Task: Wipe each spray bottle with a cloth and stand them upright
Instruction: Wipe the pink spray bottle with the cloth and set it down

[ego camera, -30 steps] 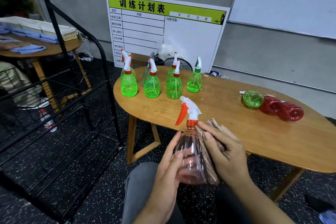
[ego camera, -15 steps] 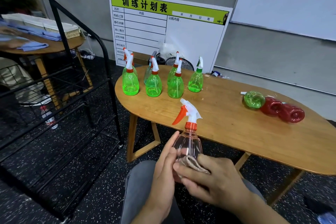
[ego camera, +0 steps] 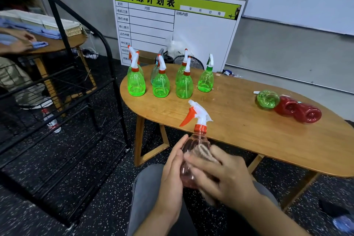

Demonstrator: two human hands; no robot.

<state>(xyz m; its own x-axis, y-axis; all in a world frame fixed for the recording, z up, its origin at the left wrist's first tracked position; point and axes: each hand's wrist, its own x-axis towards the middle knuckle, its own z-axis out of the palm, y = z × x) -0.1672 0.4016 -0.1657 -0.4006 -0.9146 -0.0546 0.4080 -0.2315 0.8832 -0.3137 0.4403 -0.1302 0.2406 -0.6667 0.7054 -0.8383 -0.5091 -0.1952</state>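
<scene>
A: Since the pink bottle (ego camera: 193, 157) is up in the air over the lap and not on the tabletop (ego camera: 239, 128), why hold it there?

B: So the whole body can be reached, I'd say. The left hand (ego camera: 171, 174) lies along the bottle's left side, fingers fairly straight against the plastic, bracing it upright with the orange trigger pointing left. The right hand (ego camera: 224, 176) presses the cloth (ego camera: 203, 152) against the near face of the bottle, fingers spread over it. That hand is blurred, so I take it to be mid-wipe.

A: Is either hand really gripping?

B: The left looks like a flat brace, not a wrap; the thumb is hidden behind the bottle, so I cannot tell for sure. The right has the cloth pinned under its fingers.

A: And the green bottles (ego camera: 161, 84) at the far left end?

B: They stand upright in a close group, nozzles up. Judging by the task, those are probably the finished ones, kept together and clear of the working edge.

A: The three on the right?

B: One lying green bottle (ego camera: 267, 99) and two red bottles (ego camera: 298, 111), all on their sides, touching in a row, well apart from the upright group. Likely still waiting for the cloth.

A: So where does the pink one belong?

B: Upright near the green group, once the wiping is done. There's bare wood just in front of them.
</scene>
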